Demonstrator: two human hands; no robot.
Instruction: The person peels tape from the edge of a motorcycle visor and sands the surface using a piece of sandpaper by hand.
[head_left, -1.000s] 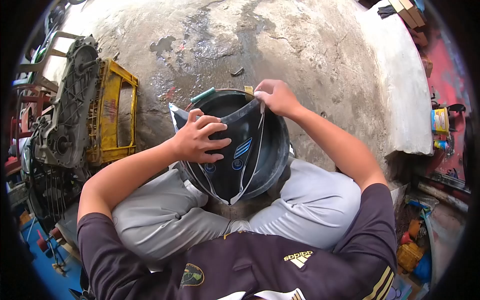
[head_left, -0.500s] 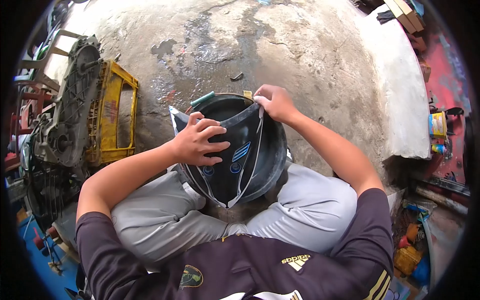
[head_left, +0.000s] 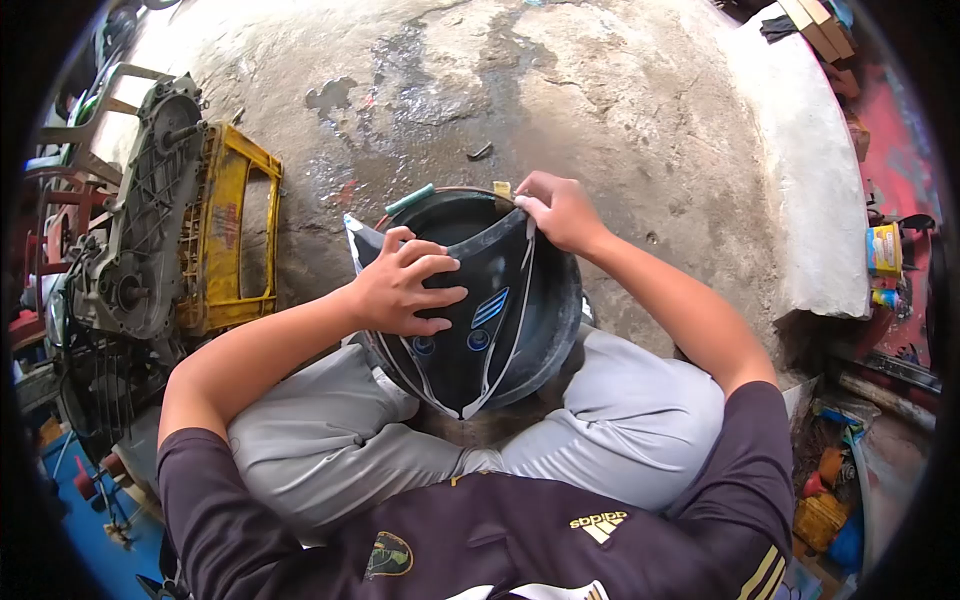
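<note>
A pointed black panel [head_left: 482, 278], pale-edged and blue-striped, lies across a round black basin [head_left: 556, 310].

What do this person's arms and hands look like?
Short, dark purplish-brown fabric sleeves leave the forearms bare, with no watch visible. The left hand and right hand wear no gloves. Pale yellow stripes mark the right shoulder.

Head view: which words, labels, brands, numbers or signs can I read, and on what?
"adidas", with three-bar logo: dark purple short-sleeved cloth shirt.
Green oval crest on it: too small to read.
Curved black plastic panel: slanted blue stripes, round emblems; no legible letters.
Small yellow cylindrical can: label too blurred.
Yellow plastic crate: red marking illegible.
</note>
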